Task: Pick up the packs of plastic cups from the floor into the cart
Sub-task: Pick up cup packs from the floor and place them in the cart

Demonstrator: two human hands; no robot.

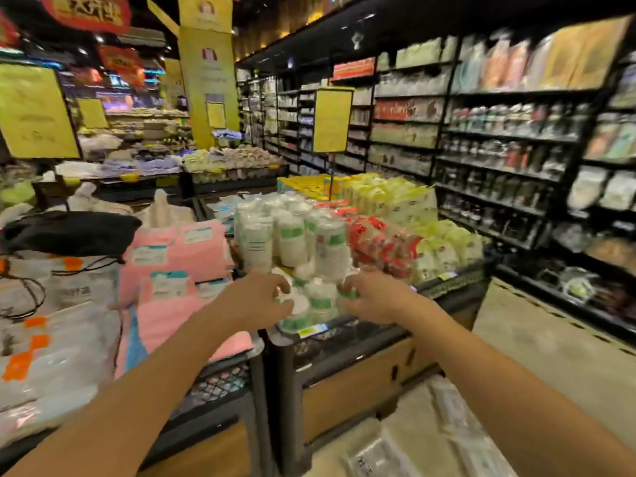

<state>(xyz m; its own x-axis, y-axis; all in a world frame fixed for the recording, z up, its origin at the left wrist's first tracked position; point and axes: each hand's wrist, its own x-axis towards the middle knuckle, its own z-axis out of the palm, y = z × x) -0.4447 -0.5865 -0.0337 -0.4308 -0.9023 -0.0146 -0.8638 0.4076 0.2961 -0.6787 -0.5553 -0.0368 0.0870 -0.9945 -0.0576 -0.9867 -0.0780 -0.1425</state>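
Note:
Both my arms reach forward over a low black display bin (344,342) stacked with clear packs of white plastic cups with green labels (292,235). My left hand (256,296) is closed around a pack of cups (297,311) lying at the bin's near edge. My right hand (370,296) grips the neighbouring pack (321,301) from the right side. More packs in clear wrap (423,438) lie on the floor at the lower right. The picture is blurred by motion.
Pink folded towels (179,266) and bagged goods fill the bin to the left. Red and yellow-green packs (385,242) sit behind the cups. Tall black shelves (499,149) line the right side, with a floor aisle (550,339) between them and the bin.

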